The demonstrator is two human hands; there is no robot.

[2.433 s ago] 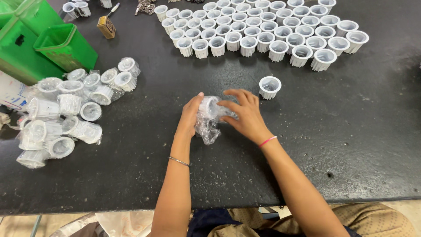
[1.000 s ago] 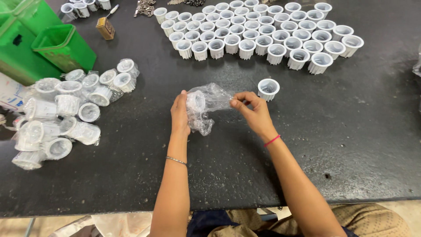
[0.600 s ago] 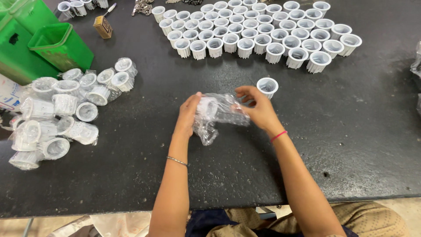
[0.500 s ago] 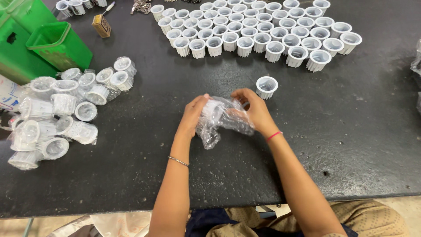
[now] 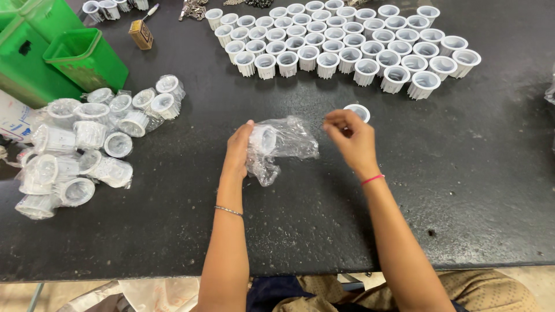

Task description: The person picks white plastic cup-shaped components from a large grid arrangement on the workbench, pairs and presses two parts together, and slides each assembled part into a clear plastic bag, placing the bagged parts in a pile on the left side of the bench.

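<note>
My left hand [image 5: 238,151] grips a white ribbed plastic cup [image 5: 265,138] that lies on its side inside a crumpled clear plastic bag [image 5: 292,141], just above the black table [image 5: 462,190]. My right hand [image 5: 352,138] hovers just right of the bag's loose end, fingertips pinched together. I see nothing between them. A single bare white cup [image 5: 361,110] stands upright right behind my right hand, partly hidden by its fingers.
Several rows of bare white cups [image 5: 347,52] stand at the back centre and right. A pile of bagged cups [image 5: 87,144] lies at the left. Green bins [image 5: 87,58] and a small brown box [image 5: 140,34] sit at the back left.
My right hand, earlier on the bag around the cup, has drawn off to the right. The bag now trails open from my left hand.
</note>
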